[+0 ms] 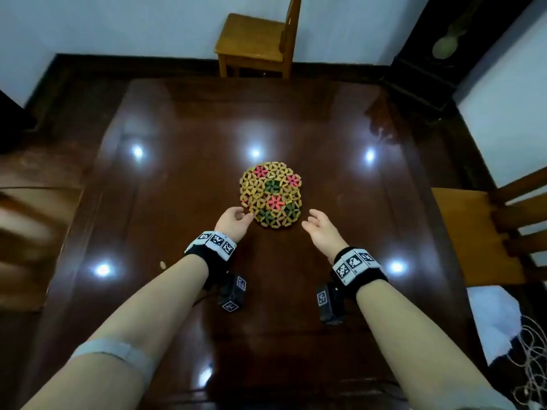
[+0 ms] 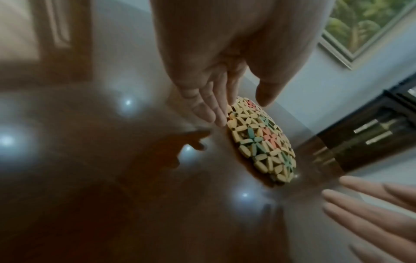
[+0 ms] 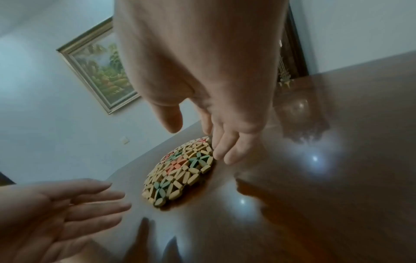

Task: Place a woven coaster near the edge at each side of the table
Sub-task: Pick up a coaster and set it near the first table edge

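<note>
A round stack of woven coasters [image 1: 270, 195] [image 2: 263, 140] [image 3: 180, 170], tan with pink and green flowers, lies in the middle of the dark glossy table [image 1: 177, 179]. My left hand [image 1: 244, 215] [image 2: 243, 112] is at the stack's near-left edge, fingers straight, and the fingertips seem to touch the rim. On the near-right side my right hand [image 1: 309, 218] [image 3: 195, 141] hovers with relaxed fingers, the tips at the rim with the thumb above. Neither hand holds anything. Each wrist view also shows the opposite hand, the right hand [image 2: 371, 213] and the left hand [image 3: 67, 204], spread open.
Wooden chairs stand at the far side [image 1: 254, 45], the right side [image 1: 488, 232] and, blurred, the left side [image 1: 29, 226]. A dark cabinet [image 1: 429, 69] stands at the back right. A white cloth [image 1: 494, 318] lies beyond the right edge. Ceiling lights reflect off the tabletop.
</note>
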Available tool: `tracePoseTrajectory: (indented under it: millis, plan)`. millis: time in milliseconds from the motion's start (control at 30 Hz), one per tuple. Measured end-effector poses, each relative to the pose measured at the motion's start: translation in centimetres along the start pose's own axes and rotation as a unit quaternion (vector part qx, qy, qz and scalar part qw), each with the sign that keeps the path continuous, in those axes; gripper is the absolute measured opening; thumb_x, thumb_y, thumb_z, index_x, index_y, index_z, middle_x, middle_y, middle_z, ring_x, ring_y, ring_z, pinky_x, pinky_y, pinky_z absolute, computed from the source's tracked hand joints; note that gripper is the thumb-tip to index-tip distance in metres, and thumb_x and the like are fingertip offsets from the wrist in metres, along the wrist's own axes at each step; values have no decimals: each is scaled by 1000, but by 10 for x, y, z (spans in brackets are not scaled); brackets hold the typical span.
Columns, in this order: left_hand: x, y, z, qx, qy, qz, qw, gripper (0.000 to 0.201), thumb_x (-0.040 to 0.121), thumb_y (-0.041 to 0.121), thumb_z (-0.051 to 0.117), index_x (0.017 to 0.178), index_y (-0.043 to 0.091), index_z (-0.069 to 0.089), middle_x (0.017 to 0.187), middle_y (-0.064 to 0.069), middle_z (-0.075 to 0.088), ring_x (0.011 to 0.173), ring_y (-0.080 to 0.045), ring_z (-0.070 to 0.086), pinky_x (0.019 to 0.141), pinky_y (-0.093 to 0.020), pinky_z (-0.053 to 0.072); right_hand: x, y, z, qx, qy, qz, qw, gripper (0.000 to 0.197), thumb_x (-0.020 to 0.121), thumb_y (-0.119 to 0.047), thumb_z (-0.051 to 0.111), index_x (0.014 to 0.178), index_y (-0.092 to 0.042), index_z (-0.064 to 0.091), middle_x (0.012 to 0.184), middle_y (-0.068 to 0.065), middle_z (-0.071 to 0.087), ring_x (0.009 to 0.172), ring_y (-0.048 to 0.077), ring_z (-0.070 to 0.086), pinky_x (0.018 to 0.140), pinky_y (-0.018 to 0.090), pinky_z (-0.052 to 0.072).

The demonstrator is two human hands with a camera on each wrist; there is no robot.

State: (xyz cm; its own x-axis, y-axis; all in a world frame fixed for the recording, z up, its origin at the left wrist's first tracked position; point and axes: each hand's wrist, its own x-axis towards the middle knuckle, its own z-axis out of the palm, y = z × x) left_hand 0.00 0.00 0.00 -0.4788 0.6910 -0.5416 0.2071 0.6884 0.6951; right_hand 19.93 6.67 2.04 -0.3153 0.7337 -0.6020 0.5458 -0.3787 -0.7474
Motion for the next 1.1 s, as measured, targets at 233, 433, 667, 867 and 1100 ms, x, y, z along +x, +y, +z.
tracePoseTrajectory:
  millis: [233,433,667,867,1100]
  plan:
    - [24,8,21,-135,18,-84,987,58,93,29,55,143,7,37,122,-10,61,90,-16,63,68,-26,51,56,-8,5,70,-2,31,997,55,96,-23,46,147,-15,28,142,8,46,123,21,52,102,37,44]
    - [24,-4,23,-74,62,-27,995,36,90,23,61,121,5,59,95,-10,66,58,-7,56,52,-18,44,64,-4,16,59,20,-7,998,34,91,-26,57,118,-6,61,84,-3,58,63,6,45,56,20,34]
    - [-11,-23,9,-92,30,-2,995,10,88,24,64,89,15,60,83,-3,66,58,-11,57,50,-19,39,25,10,19,22,42,-14,999,21,86,-23,61,103,-15,70,79,-7,61,74,9,53,70,27,42]
    - [-64,-64,-2,-46,-9,39,998,17,86,29,66,91,13,65,82,-2,67,64,-15,62,62,-24,46,-44,45,41,28,47,-5,998,20,88,-26,61,100,-12,68,101,8,71,91,22,66,78,34,50]
    - [-122,-120,-14,-1,-49,45,998,19,84,30,68,87,12,69,75,-5,67,75,-21,64,77,-33,51,-109,94,81,-26,126,12,992,16,85,-25,64,71,-21,69,86,6,73,89,24,69,90,47,54]
